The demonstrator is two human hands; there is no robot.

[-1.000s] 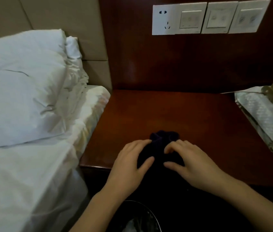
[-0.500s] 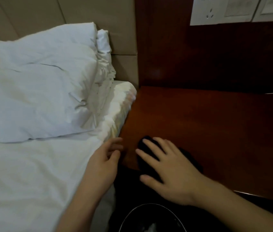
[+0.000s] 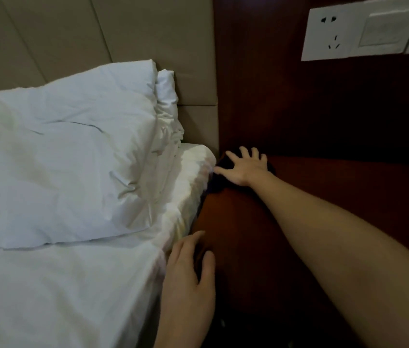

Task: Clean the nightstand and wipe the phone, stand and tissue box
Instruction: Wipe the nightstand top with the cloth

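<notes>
The nightstand (image 3: 298,222) fills the right half of the frame, a dark reddish-brown wooden top with a glossy, slightly reflective surface that fades into deep shadow toward the lower right. Its left edge runs just beside the bed. At the far left corner of the top, right of centre in the frame, lies a dark cloth (image 3: 219,183), nearly black and bunched, hard to tell apart from the shadowed wood around it.

The right hand (image 3: 244,167) lies flat on that cloth with fingers spread wide and straight, pressing it down against the corner; the thumb points left toward the bed. Its bare forearm stretches back diagonally to the lower right of the frame.

The left hand (image 3: 188,277) sits at the lower centre, at the near left edge of the nightstand beside the bed, fingers relaxed and loosely extended, holding nothing that can be seen.

Behind the nightstand rises a dark wooden wall panel (image 3: 273,84), carrying a white socket and switch plate (image 3: 364,31) in the upper right. The left half of the frame holds a bed with a white sheet (image 3: 60,292) and a rumpled white pillow (image 3: 60,159), backed by a beige padded headboard (image 3: 98,28) across the upper left.
</notes>
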